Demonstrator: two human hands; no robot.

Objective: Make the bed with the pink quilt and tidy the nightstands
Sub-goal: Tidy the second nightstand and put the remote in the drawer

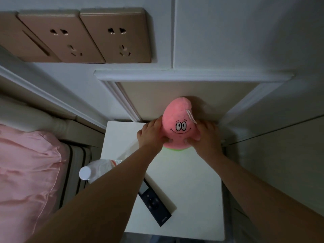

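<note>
A pink plush toy [177, 120] with a drawn smiling face and a green base stands upright at the back of the white nightstand [192, 181], against the wall. My left hand [151, 134] grips its left side and my right hand [204, 135] grips its right side. The pink quilt [26, 169] lies rumpled on the bed at the left.
A clear plastic bottle [96, 168] with a white cap stands at the nightstand's left edge. A dark remote control [154, 204] lies on the nightstand under my left forearm. Gold wall sockets [84, 35] sit on the wall above. The white headboard [52, 120] borders the bed.
</note>
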